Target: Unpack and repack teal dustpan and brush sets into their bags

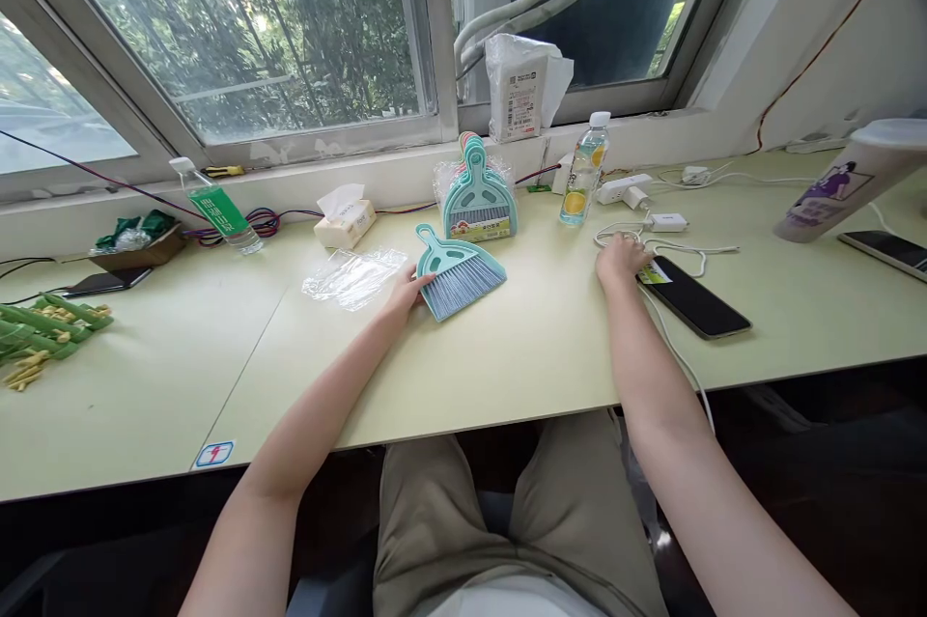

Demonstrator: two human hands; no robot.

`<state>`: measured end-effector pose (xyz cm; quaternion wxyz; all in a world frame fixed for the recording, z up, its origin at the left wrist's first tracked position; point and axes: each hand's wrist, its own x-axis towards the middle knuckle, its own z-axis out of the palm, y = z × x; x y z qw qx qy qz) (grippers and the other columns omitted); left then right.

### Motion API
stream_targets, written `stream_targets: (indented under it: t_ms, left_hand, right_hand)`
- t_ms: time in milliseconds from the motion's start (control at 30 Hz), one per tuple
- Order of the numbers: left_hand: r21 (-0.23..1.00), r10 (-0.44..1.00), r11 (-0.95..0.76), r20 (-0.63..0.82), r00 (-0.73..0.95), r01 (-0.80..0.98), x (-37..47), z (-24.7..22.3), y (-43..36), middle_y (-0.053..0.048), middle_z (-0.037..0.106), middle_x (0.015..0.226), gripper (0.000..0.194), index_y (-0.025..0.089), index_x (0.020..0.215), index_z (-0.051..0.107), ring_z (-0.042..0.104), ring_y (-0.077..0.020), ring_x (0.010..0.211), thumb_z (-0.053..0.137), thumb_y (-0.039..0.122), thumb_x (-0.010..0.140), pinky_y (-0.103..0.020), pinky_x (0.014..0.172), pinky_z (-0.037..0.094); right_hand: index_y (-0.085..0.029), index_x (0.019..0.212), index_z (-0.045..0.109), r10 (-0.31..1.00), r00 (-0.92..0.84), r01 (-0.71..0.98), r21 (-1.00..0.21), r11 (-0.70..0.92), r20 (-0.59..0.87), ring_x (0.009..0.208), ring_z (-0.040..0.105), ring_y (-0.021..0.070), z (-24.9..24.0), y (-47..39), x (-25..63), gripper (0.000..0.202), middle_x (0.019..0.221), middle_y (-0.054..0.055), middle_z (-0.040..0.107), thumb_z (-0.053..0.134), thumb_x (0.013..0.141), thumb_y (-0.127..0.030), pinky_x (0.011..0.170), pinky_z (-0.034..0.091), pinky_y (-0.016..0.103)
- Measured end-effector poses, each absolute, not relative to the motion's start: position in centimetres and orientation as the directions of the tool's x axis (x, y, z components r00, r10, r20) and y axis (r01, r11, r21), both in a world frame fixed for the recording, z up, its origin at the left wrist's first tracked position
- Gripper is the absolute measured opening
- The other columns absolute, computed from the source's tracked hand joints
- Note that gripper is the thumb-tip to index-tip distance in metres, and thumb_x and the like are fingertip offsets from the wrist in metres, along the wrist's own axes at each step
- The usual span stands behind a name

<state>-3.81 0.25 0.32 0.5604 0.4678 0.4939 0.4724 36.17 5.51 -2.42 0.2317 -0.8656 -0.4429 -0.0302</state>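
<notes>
The person's left hand (411, 293) is partly closed on the left edge of a teal plastic dustpan-and-brush set (461, 274) lying on the pale yellow counter (478, 376). The right hand (624, 257), its fingers curled, is beside the black phone (701, 298); its exact hold cannot be told.

Green bundle (50, 332) cut off at left edge, outer phone (887, 251) and cup (844, 182) at right.

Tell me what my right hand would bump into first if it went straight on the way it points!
Probably the white cable curled just past your right hand. It may already be touching it; the depth is unclear.
</notes>
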Motion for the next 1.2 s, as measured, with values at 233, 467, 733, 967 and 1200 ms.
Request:
stream_targets:
  t_ms: [233,467,733,967,1200]
  left_hand:
    - [0.991,0.991,0.110,-0.103,0.082,-0.080,-4.0,-0.1,0.5,-0.003,0.067,0.091,0.034,0.019,0.102,0.063,0.065,-0.0142,0.077,0.074,0.027,0.071,-0.025,0.069,0.053]
    - [0.982,0.979,0.157,-0.141,0.147,-0.107,-4.6,-0.3,1.1,-0.005,0.068,0.082,0.023,0.013,0.089,0.065,0.064,-0.0141,0.070,0.074,0.025,0.071,-0.026,0.064,0.055]
    - [0.958,0.988,0.119,-0.087,0.128,-0.262,-4.4,-0.2,0.8,-0.006,0.071,0.101,0.038,0.017,0.108,0.061,0.068,-0.0170,0.086,0.073,0.023,0.073,-0.032,0.082,0.056]
    - [0.947,0.989,0.124,-0.094,0.112,-0.298,-4.7,-0.9,1.4,-0.008,0.072,0.098,0.029,0.018,0.107,0.060,0.069,-0.0189,0.081,0.067,0.031,0.082,-0.036,0.078,0.058]
    - [0.940,0.988,0.089,-0.042,0.147,-0.329,-4.5,-0.4,1.0,-0.011,0.072,0.107,0.038,0.015,0.112,0.060,0.069,-0.0225,0.097,0.073,0.023,0.077,-0.039,0.091,0.056]
  right_hand:
    - [-0.009,0.117,0.065,0.714,0.650,0.731,-0.471,-0.494,0.260,0.110,0.061,0.0344,-1.7,5.0,35.9,0.039,0.119,0.026,0.062,0.038,0.089,-0.009,0.087,0.047,0.047]
    - [-0.019,0.113,0.070,0.762,0.442,0.827,-0.543,-0.142,0.474,0.103,0.064,0.0288,1.3,4.7,32.5,0.043,0.105,0.014,0.072,0.038,0.087,-0.011,0.095,0.041,0.044]
    - [-0.031,0.101,0.072,0.678,-0.250,0.665,-0.386,0.639,0.691,0.123,0.059,0.0259,2.0,0.3,17.9,0.031,0.115,0.000,0.073,0.044,0.093,-0.020,0.113,0.019,0.052]
    - [-0.036,0.113,0.069,0.626,-0.568,0.541,-0.331,0.773,0.534,0.132,0.052,0.0250,0.2,-2.1,14.4,0.035,0.127,-0.003,0.066,0.041,0.098,-0.024,0.116,0.015,0.055]
    - [-0.034,0.129,0.061,0.641,-0.604,0.548,-0.337,0.766,0.474,0.139,0.044,0.0260,-0.1,-1.0,15.4,0.038,0.137,-0.002,0.058,0.040,0.098,-0.027,0.115,0.018,0.056]
